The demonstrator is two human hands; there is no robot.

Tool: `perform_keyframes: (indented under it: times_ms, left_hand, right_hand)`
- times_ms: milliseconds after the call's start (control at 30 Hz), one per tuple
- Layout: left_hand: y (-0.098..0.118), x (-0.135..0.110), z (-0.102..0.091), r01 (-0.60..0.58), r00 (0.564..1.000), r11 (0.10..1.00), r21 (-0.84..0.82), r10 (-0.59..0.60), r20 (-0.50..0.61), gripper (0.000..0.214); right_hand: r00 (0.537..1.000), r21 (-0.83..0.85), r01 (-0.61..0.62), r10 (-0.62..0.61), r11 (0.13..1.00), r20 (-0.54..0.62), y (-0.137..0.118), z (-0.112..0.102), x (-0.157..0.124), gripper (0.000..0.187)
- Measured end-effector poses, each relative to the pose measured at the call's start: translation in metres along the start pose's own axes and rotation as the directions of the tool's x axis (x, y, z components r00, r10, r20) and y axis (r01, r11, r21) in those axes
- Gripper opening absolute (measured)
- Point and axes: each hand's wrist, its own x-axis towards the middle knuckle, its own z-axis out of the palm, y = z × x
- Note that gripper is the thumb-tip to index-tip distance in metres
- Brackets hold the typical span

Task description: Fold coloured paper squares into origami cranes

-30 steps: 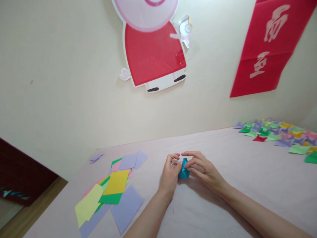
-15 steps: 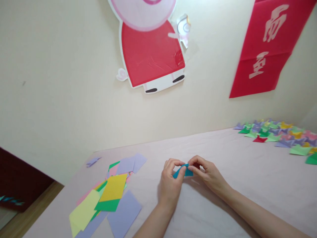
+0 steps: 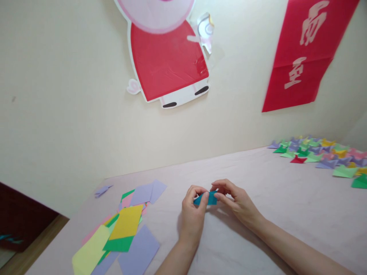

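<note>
A small folded piece of blue paper [image 3: 212, 199] is held just above the pale cloth between my two hands. My left hand [image 3: 192, 208] pinches its left part, thumb across the front and fingers behind. At its right end, the thumb and bent forefinger of my right hand [image 3: 236, 198] close on the edge. The fingers partly cover the paper, so its full folded shape is hidden.
Loose coloured paper sheets [image 3: 126, 222] overlap on the left of the cloth-covered surface [image 3: 235, 252]. Beyond them lies a small folded purple piece [image 3: 102, 190]. Many folded paper figures [image 3: 327, 163] stand in rows at the far right. A wall [image 3: 86, 126] bounds the back.
The view has shifted slightly. The blue paper now shows a wider, flatter face between the fingers, and my right fingertips have moved a little along its right end.
</note>
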Motion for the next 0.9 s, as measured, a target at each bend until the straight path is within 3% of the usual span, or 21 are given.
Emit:
perform_keyframes:
  times_ms: [200,500,633,900]
  left_hand:
    - [0.0019,0.001,-0.0002,0.065,0.998,0.996,-0.065,-0.067,-0.018,0.016]
    - [-0.0006,0.0012,-0.0003,0.055,0.998,0.997,-0.057,-0.056,-0.009,0.016]
    - [-0.002,0.0021,-0.0006,0.068,0.998,0.995,-0.074,-0.069,-0.004,0.018]
    - [-0.0036,0.0015,-0.001,0.065,0.998,0.995,-0.072,-0.065,0.003,0.019]
  right_hand:
    - [0.995,-0.012,0.096,-0.096,0.995,-0.001,-0.002,0.0018,0.0,0.008]
    - [0.993,0.011,0.122,-0.122,0.992,0.0,-0.001,0.0014,0.0012,0.002]
    - [0.991,0.005,0.127,-0.127,0.992,-0.041,-0.0021,0.0015,0.0005,0.009]
    - [0.983,-0.087,0.18,-0.182,0.98,-0.016,-0.0032,0.0,0.0019,0.005]
